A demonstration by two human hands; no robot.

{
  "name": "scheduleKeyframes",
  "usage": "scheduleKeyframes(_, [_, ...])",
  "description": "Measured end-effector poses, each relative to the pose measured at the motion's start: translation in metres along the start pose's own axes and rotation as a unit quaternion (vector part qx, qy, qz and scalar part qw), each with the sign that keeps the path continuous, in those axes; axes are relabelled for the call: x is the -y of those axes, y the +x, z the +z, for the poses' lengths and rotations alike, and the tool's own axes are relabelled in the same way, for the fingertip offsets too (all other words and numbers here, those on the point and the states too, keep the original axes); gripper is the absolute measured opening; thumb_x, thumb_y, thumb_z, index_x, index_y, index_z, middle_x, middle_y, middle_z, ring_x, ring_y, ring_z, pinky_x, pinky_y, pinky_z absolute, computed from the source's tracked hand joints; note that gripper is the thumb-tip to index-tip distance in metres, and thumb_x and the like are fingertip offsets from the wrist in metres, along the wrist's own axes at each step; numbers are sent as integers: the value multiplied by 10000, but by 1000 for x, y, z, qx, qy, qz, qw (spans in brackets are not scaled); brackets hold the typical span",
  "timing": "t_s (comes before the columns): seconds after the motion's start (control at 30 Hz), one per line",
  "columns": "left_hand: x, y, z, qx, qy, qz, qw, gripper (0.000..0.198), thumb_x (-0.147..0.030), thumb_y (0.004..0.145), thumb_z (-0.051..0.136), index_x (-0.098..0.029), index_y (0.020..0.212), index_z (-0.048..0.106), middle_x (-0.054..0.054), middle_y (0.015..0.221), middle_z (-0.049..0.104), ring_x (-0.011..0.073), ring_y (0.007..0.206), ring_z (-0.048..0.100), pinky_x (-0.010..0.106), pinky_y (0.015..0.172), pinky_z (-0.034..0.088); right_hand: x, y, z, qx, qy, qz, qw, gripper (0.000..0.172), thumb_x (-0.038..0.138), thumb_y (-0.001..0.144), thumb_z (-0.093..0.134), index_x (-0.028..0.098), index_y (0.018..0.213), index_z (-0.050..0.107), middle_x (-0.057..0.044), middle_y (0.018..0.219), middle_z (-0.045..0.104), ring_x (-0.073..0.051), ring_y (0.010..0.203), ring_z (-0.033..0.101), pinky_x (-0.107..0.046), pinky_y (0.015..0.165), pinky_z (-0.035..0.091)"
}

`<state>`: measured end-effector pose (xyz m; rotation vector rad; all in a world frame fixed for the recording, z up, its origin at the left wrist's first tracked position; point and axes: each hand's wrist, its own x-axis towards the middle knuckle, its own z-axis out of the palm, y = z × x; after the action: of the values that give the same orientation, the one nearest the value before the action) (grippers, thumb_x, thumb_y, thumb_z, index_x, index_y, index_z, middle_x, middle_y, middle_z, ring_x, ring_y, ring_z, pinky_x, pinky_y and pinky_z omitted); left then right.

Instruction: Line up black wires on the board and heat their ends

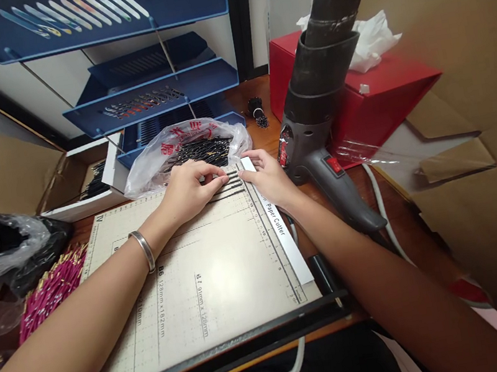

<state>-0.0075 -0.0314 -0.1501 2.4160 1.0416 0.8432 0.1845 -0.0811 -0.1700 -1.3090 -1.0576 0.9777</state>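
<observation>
A paper cutter (222, 259) with a cream gridded board lies in front of me. Several thin black wires (231, 193) lie across its far right corner, their right ends by the white rail (278, 225). My left hand (190, 189), with a silver bracelet at the wrist, rests on the board. Its thumb and forefinger pinch at the left part of these wires. My right hand (268, 176) is bent over the top of the rail, thumb by the wires' right ends. What its curled fingertips hold is hidden.
Behind the board is a clear plastic bag (145, 158) of black wires. A heat gun (313, 119) and red tissue box (385, 95) stand right. Magenta wires (53, 292) lie left, a white box (86, 205) behind them. A blue rack (149, 95) rises at the back.
</observation>
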Motion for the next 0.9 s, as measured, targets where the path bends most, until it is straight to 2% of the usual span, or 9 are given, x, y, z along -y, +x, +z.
scheduleKeyframes(0.27, [0,-1,0,0,-10,-9,1000,236,-411,891,729,-208,878,847,24,727,702,171,721,556,331,754,403,-2,1,0,-4,-6,5,1000,392,178,738,697,220,1111,583,-64,1175,741,-233,1172,703,-454,1185,505])
scheduleKeyframes(0.5, [3,2,-2,-54,-76,-47,995,273,-453,868,748,-206,925,850,19,784,674,156,718,532,317,749,443,-1,2,1,-10,-7,16,1000,353,186,770,713,210,1099,590,-72,1211,726,-226,1178,694,-437,1165,509])
scheduleKeyframes(0.9, [5,8,0,-20,-79,-47,996,297,-480,830,769,-200,872,858,15,734,653,148,681,508,320,738,443,-1,5,2,-16,-19,8,1000,312,183,773,713,213,1053,580,-54,1143,722,-219,1114,694,-427,1122,518])
